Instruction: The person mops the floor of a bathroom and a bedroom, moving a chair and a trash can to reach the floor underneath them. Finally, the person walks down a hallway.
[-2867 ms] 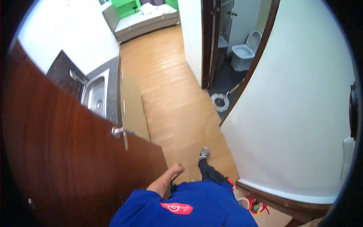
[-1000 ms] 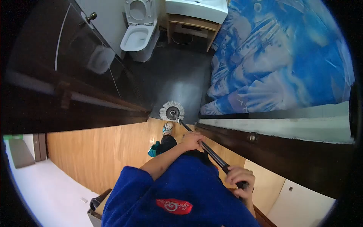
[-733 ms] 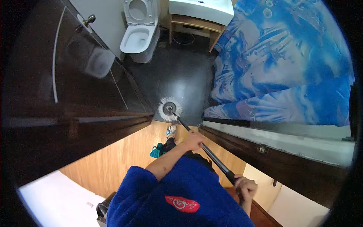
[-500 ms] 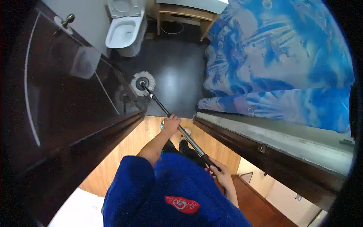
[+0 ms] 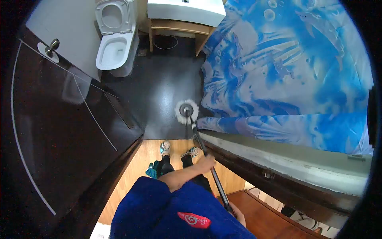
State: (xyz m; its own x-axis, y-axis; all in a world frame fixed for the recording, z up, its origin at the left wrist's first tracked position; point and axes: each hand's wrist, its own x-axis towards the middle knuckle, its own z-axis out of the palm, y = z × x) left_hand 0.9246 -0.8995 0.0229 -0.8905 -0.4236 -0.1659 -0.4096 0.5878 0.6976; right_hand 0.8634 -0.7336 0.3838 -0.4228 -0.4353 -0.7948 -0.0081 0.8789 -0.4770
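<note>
In the head view, my left hand is wrapped round the middle of the mop's pole, fingers closed on it. The round mop head lies well beyond those fingers, flat on the dark floor, just beside the lower edge of the blue curtain. My right hand is at the pole's near end, by my hip; its fingers lie close together, but I can't tell how firmly they grip.

My blue shirt covers part of my right hand and the pole's end. My left fingertips are hard to make out, small and a bit blurred. The top of the washbasin is cut off by the view's edge, and I can't make out what sits low on the right, past the door frame.

The toilet has its lid up, with a little water showing in the bowl. The washbasin shows its drain hole and white inside.
</note>
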